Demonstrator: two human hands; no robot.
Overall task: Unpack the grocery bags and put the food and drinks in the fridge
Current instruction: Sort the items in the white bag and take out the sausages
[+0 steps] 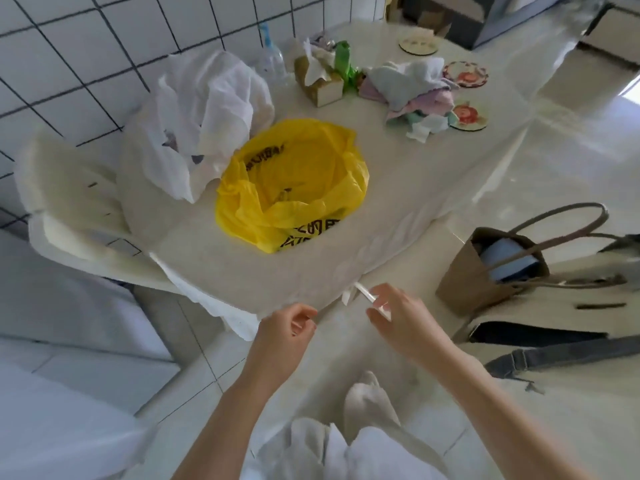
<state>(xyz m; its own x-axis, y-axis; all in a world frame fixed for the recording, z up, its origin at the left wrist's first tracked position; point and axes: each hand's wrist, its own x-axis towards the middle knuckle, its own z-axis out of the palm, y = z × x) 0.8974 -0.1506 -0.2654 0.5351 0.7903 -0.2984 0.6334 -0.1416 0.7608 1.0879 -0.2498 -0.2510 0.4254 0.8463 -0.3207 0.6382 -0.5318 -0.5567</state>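
Observation:
A yellow plastic bag (294, 185) with black print lies open and flattened on the pale table (433, 174). Behind it, to the left, a white plastic bag (207, 119) sits crumpled. My right hand (401, 317) hovers at the table's near edge and pinches a small white strip (369, 296). My left hand (287, 330) is just below the table edge with its fingers curled; nothing shows in it.
A clear water bottle (273, 57), a tissue box (320, 81), a green roll (344, 60), a pile of cloths (415, 91) and coasters (465, 74) fill the table's far side. A brown paper bag (485, 271) stands on a chair at right. Another chair (69, 202) stands at left.

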